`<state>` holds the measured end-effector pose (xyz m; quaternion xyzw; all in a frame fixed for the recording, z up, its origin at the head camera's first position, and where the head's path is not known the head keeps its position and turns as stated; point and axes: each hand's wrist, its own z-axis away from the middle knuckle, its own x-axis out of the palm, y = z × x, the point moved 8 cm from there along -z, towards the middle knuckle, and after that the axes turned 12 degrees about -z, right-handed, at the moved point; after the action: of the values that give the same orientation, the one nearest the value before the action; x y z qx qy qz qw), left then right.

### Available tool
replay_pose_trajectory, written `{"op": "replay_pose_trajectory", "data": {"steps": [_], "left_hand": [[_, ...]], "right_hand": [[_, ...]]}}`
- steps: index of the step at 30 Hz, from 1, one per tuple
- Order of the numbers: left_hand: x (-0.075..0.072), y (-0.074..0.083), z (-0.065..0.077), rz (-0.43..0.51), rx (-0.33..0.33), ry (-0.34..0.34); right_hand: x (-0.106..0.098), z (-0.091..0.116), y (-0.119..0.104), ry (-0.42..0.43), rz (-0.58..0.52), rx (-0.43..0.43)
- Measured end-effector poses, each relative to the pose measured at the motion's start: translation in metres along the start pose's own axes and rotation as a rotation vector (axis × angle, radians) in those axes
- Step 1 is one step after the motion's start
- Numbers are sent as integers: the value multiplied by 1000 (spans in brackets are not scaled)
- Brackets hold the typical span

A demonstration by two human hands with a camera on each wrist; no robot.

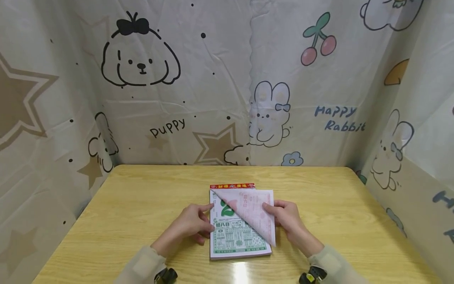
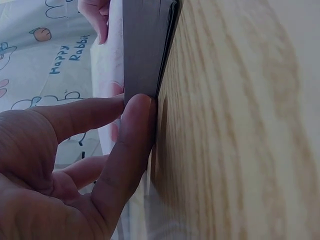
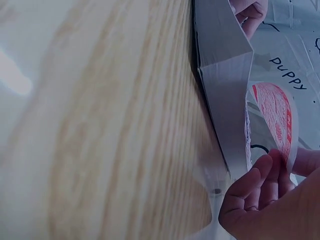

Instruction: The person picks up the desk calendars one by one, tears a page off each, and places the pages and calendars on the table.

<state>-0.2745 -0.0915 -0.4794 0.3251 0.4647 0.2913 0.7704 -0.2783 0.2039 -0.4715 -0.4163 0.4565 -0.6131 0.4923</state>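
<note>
A thick tear-off calendar (image 1: 239,238) lies on the table, with a red strip (image 1: 232,186) along its top edge. Its top page (image 1: 250,211) is folded diagonally toward the upper right, baring a green-printed page beneath. My right hand (image 1: 289,219) pinches this folded page at the right side, thumb on top. In the right wrist view the red-printed page (image 3: 276,120) curves up from the pad, its edge between thumb and fingers. My left hand (image 1: 193,224) touches the calendar's left edge; in the left wrist view two extended digits press against the pad's side (image 2: 145,50).
The calendar stands on a light wooden table (image 1: 149,189) with rounded far corners. A patterned cloth (image 1: 213,90) with cartoon drawings hangs behind the table and along both sides. Dark devices (image 1: 166,275) are strapped at both wrists.
</note>
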Motion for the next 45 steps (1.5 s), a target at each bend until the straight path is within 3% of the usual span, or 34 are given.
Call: {"op": "replay_pose_trajectory", "data": {"steps": [6,35,45], "left_hand": [[0,2,0,7,20,3],[-1,0,-2,10,-27,-9],[-2,0,-4,-2,-15,-18]], "right_hand": [[-2,-1,-1,2,10,-5],[-7,-1,-2,4,35,12],[-7,0,-5,0,51,13]]}}
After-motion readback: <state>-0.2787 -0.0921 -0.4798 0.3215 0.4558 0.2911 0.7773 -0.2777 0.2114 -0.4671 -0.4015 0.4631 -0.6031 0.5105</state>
